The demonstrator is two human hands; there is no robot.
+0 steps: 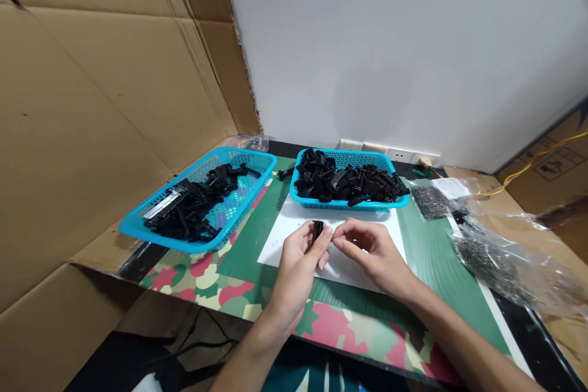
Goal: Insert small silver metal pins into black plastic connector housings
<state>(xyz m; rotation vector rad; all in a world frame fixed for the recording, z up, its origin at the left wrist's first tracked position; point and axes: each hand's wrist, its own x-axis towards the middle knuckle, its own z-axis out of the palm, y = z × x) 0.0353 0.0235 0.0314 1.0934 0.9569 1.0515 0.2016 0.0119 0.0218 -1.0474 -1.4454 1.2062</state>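
My left hand (301, 260) is closed on a small black plastic part (316, 231), held upright above a white sheet of paper (342, 266). My right hand (372, 254) is just to the right of it, thumb and forefinger pinched together near the part; what they hold is too small to make out. Beyond the hands stands a blue basket (349, 202) heaped with black plastic parts (349, 180). A second blue basket (138, 229) to the left holds more black parts (193, 208) and a silvery strip.
The table has a green mat (427, 245) and a camouflage-patterned cover (202, 278). Clear plastic bags of small metal pieces (496, 260) lie at the right. Cardboard walls (92, 104) stand on the left, a white wall behind. Yellow wires (533, 165) run at the far right.
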